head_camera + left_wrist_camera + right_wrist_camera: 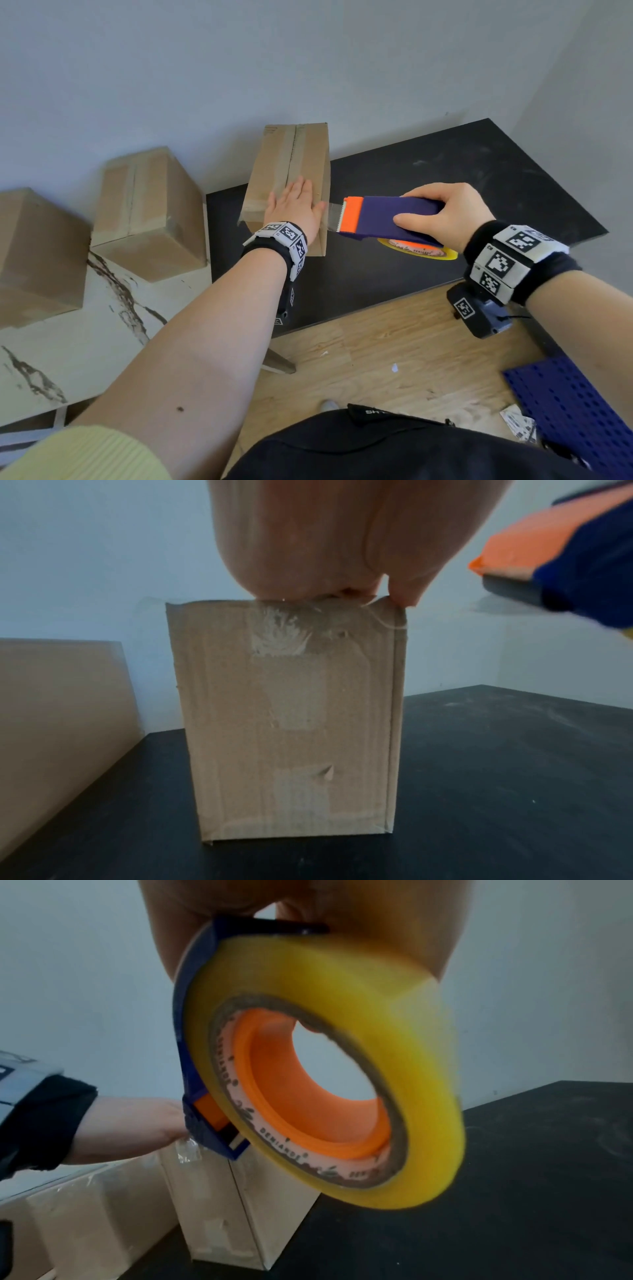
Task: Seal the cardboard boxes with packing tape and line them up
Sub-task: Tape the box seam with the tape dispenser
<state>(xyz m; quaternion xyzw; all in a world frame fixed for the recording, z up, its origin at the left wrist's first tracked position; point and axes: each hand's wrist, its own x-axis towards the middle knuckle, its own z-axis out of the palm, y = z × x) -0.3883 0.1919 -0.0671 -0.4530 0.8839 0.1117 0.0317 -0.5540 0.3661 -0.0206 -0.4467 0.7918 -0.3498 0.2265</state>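
The right hand [448, 216] has its grip wrapped round the blue body of the tape dispenser [387, 219], thumb on the near side and fingers over the top, with the yellowish tape roll [342, 1069] on its orange hub hanging below. The dispenser's orange cutter end [351, 214] points left toward the upright cardboard box [291, 161], and a short span of clear packing tape [334, 216] bridges the gap from the cutter's teeth to the box's near right top edge. The left hand [294, 205] lies flat, fingers straight, palm down on the near end of the box top; it grips nothing, only presses the tape down. The box stands on the black bench [445, 178], its long top running away from the person toward the wall, with a tape strip already laid along the centre seam. So the dispenser sits just right of the box, level with its top, and the tape runs sideways between them; the coming move is probably a twist or pull of the right hand to tear the strip on the teeth while the left holds it fast. Two more taped boxes [150, 212] sit to the left on a white marbled bench [102, 329].
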